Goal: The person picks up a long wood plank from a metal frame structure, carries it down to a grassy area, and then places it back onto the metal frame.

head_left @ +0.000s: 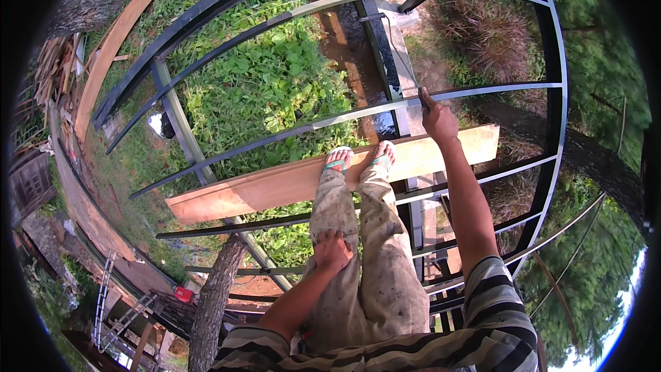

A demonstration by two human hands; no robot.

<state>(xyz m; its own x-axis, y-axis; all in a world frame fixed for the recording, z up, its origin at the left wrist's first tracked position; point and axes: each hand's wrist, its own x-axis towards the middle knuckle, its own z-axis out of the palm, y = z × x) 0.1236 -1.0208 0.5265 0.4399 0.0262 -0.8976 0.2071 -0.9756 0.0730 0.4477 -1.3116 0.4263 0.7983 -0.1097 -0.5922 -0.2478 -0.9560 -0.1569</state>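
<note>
My right hand [439, 121] is closed around the dark handle of what looks like a small paint roller [406, 54]. Its thin bent rod reaches away to a dark head lying against a steel beam [376, 41]. That beam is dark in places and pale or patchy in others. My left hand [333, 251] rests on my left trouser leg near the knee, fingers curled loosely over the cloth, holding no tool. Both my feet, in sandals, stand on a wooden plank [268, 193] laid across the metal frame.
Thin steel bars [317, 126] cross the frame with gaps between them, and plants [275, 83] grow far below. A tree trunk [215, 296] rises near the left. Another long board [113, 55] and a ladder [105, 300] lie farther left. A branch [585, 151] passes at right.
</note>
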